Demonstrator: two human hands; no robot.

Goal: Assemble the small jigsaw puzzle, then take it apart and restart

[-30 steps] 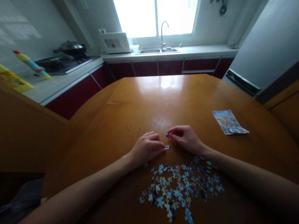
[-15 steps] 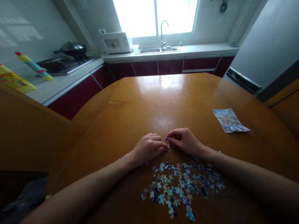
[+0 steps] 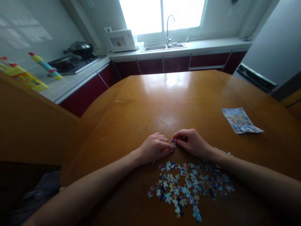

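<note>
Two small dark-blue and white puzzle pieces [image 3: 173, 143] meet at my fingertips on the wooden table. My left hand [image 3: 156, 147] rests on the tabletop, its thumb and forefinger closed at the lower piece. From the other side, my right hand [image 3: 193, 142] pinches the upper piece between thumb and fingers. Whether the pieces are locked together I cannot tell. Nearer to me, between my forearms, lies a loose spread of many jigsaw pieces [image 3: 185, 190], mostly light blue, white and dark blue.
A creased printed picture sheet [image 3: 242, 120] lies on the wooden table [image 3: 155, 103] to the right. Beyond are a counter with a sink [image 3: 155, 48], a microwave [image 3: 122, 40], a wok [image 3: 81, 48] and bottles [image 3: 45, 66]. A fridge [image 3: 265, 53] stands at the right.
My right hand has brought its piece against the one at my left fingertips; the gap between them has closed. The whole view has shifted slightly.
</note>
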